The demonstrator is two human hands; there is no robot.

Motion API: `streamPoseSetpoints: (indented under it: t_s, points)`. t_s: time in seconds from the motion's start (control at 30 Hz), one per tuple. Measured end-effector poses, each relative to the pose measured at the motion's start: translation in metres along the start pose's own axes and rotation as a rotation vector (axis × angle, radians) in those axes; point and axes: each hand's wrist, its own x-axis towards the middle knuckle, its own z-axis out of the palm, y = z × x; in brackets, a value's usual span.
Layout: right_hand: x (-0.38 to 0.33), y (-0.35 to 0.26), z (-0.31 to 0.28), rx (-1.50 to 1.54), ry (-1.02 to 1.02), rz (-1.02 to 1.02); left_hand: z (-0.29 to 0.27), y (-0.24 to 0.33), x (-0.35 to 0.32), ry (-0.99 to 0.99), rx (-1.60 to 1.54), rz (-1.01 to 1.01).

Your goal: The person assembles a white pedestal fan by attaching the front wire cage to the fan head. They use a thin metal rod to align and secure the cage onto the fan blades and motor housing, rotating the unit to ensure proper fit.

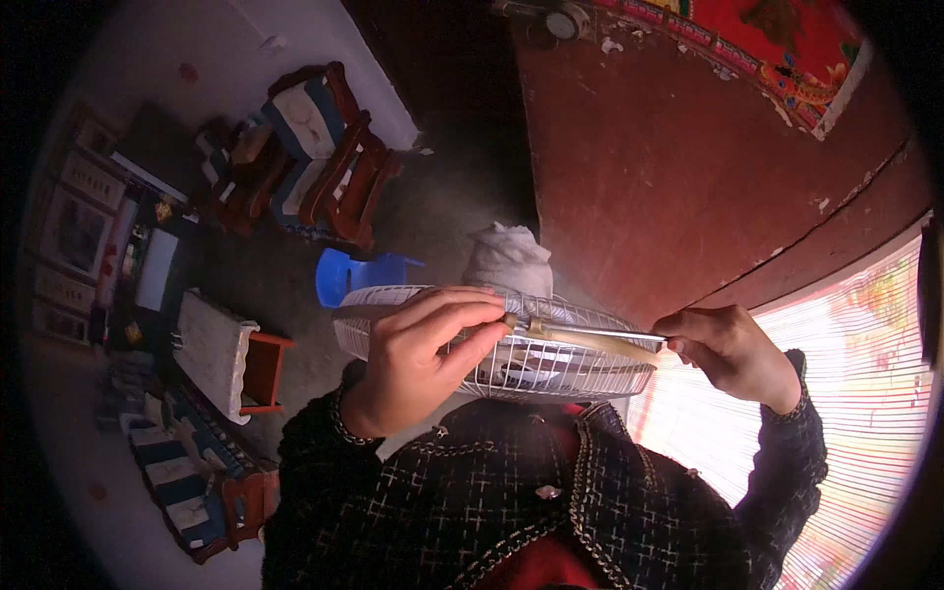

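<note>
In front of my chest stands an electric fan with a white wire guard [492, 383], its blades partly visible through the wires. A crumpled grey-white cloth [509, 258] covers what sits behind the guard. Across the guard's upper edge lies a thin metal rod [600, 332] with a yellowish-brown piece at its left end. My left hand [418, 354] pinches that end between thumb and fingertips, close against the guard. At the right rim, my right hand [723, 349] grips the rod's other end, thumb and fingers closed.
Beyond the fan is a blue plastic stool [359, 275]. Wooden chairs with striped cushions [315, 128] and a cloth-covered table [211, 344] stand to the left. A reddish-brown door [678, 157] rises at the upper right, above a bright striped curtain [836, 423].
</note>
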Motion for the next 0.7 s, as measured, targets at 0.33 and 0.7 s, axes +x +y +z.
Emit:
streamPoseSetpoints:
  t_s: [0.33, 0.7]
  points:
    - [-0.008, 0.0, -0.002, -0.059, -0.006, -0.03, 0.013, -0.002, -0.005, 0.058, 0.089, 0.098]
    - [-0.004, -0.001, 0.006, -0.224, 0.107, 0.022, 0.018, -0.001, 0.003, 0.022, 0.037, 0.06]
